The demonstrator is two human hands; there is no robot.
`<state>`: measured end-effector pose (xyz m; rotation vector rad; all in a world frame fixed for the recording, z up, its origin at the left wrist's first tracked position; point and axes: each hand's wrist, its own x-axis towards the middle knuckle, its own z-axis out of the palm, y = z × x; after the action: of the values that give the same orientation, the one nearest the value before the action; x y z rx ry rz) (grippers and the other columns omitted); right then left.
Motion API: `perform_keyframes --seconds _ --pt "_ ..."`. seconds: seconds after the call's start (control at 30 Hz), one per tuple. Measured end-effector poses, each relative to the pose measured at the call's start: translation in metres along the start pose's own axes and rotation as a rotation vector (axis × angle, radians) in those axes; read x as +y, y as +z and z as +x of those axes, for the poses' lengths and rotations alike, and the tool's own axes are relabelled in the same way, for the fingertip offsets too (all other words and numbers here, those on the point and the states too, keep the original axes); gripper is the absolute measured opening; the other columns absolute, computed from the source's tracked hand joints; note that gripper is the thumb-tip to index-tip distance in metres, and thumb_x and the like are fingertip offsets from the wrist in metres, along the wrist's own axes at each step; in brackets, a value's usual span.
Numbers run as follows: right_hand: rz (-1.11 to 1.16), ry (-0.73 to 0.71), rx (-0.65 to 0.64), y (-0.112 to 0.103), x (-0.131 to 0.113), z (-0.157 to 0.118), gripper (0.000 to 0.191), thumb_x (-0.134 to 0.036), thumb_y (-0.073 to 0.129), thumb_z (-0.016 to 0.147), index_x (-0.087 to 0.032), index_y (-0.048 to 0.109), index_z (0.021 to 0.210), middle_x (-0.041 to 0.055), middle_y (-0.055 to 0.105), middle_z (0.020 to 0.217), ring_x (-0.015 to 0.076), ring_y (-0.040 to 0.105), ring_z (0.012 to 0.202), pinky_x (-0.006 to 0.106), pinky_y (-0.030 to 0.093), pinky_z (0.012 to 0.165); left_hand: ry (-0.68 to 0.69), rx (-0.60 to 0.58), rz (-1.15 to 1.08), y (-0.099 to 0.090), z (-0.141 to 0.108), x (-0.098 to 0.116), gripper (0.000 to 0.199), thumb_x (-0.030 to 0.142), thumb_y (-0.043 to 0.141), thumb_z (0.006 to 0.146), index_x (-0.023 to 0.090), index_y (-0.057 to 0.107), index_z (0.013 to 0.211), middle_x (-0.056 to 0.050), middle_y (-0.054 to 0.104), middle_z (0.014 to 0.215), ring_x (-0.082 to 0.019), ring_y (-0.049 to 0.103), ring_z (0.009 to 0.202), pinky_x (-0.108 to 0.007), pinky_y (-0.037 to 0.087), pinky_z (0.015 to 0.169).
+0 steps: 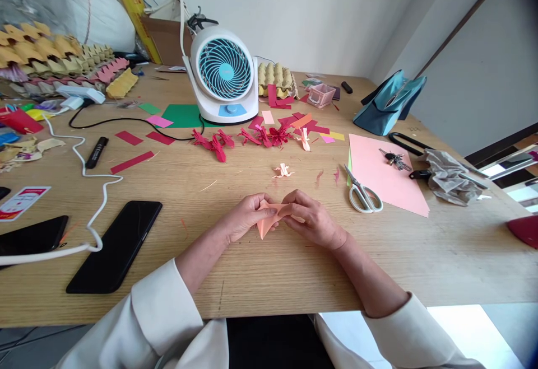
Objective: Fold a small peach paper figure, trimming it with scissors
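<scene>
Between my hands is a piece of folded salmon-pink paper (264, 225), one pointed corner hanging down toward the table. My left hand (247, 215) pinches its left side, thumb lying across the front. From the right, my right hand (310, 218) grips the other end with thumb and fingers, hiding part of the folds. Just beyond my hands lies a small pale pink folded-paper figure (283, 171) with thin legs. Farther back, several red folded-paper figures (216, 146) lie in a row, with another pale pink figure (305, 139) at the right.
Scissors (363, 192) rest by pink paper sheets (382, 162) with keys (395, 159) on top. A white fan (227, 72) stands behind. To the left are a black phone (115, 246), a marker (97, 152) and a white cable (103, 201). Red paper strips (132, 162) lie scattered.
</scene>
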<state>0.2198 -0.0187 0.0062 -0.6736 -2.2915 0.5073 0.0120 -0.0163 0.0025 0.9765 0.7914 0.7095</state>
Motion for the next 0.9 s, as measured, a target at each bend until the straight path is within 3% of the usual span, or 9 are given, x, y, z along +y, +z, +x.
perform_keyframes --seconds 0.3,0.7,0.9 --pt "0.061 0.021 0.033 0.001 0.004 0.0 0.011 -0.018 0.055 0.094 -0.021 0.064 0.099 0.0071 0.057 0.094 0.0158 0.06 0.083 0.03 0.052 0.074 0.053 0.031 0.148 0.007 0.0 0.001 0.028 0.037 0.072 0.08 0.016 0.056 0.09 0.002 0.057 0.069 -0.009 0.054 0.061 -0.022 0.049 0.056" --pt "0.135 0.125 0.081 0.004 0.004 0.0 0.006 -0.015 0.057 0.091 -0.019 0.06 0.087 0.0049 0.057 0.088 0.015 0.058 0.078 0.029 0.051 0.071 0.054 0.12 0.293 0.011 0.0 0.0 0.014 0.018 0.061 0.075 0.015 0.058 0.088 0.0 0.062 0.077 -0.012 0.064 0.063 -0.026 0.054 0.058" --pt "0.13 0.166 0.126 0.006 0.002 0.001 0.01 -0.012 0.057 0.089 -0.019 0.058 0.082 0.0032 0.057 0.084 0.0135 0.056 0.074 0.028 0.049 0.068 0.077 0.054 0.377 0.011 -0.002 0.001 0.02 0.033 0.057 0.085 0.016 0.06 0.094 -0.001 0.062 0.075 -0.015 0.064 0.065 -0.026 0.052 0.058"
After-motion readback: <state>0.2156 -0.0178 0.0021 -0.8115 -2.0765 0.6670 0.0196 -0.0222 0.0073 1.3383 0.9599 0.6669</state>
